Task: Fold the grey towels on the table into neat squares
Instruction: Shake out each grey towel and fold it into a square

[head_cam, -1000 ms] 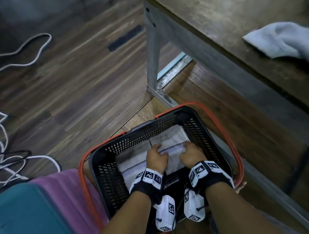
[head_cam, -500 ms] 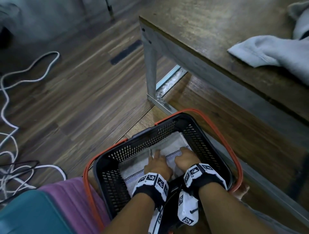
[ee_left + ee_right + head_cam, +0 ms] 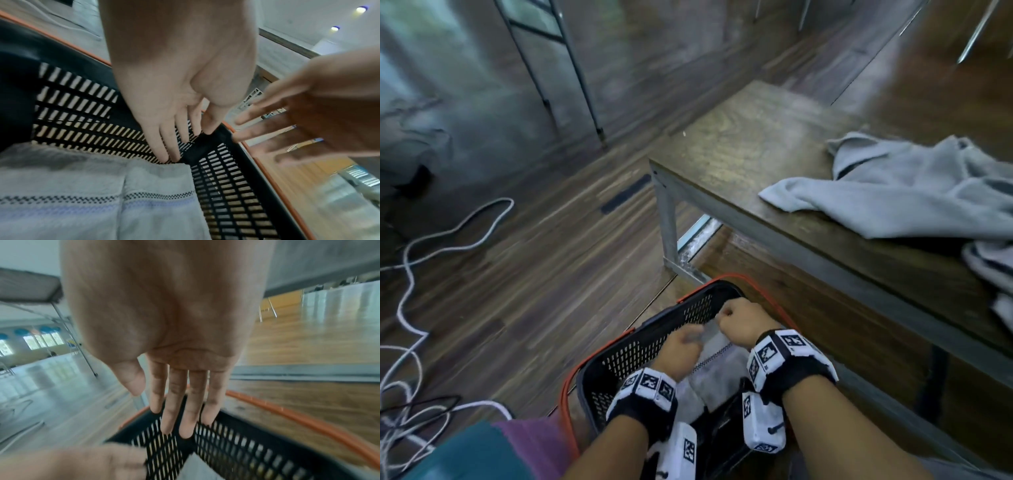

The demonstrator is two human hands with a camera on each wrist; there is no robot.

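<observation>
A person's two hands hover over a black mesh basket with an orange rim at the bottom centre of the head view, where a folded grey towel with a checked band lies flat on the basket floor, pushed up against the far wall, apparently stowed there as a finished square. The left hand sits low over the towel, blurred in the head view; the left wrist view shows its fingers straight and slack, pointing down toward the basket's far corner and holding nothing. The right hand is higher, just above the rim; it looks curled from overhead, yet the right wrist view shows its fingers stretched out and empty, so both hands are free and apart from the towel. The basket stands on the wood floor beside the leg of a low wooden table, within easy reach for dropping in finished pieces. On the table, at the right of the frame, a rumpled grey towel lies spread and unfolded, with the edge of another towel below it at the frame's right border, so the job looks only partly done. White cables trail across the floor at left
</observation>
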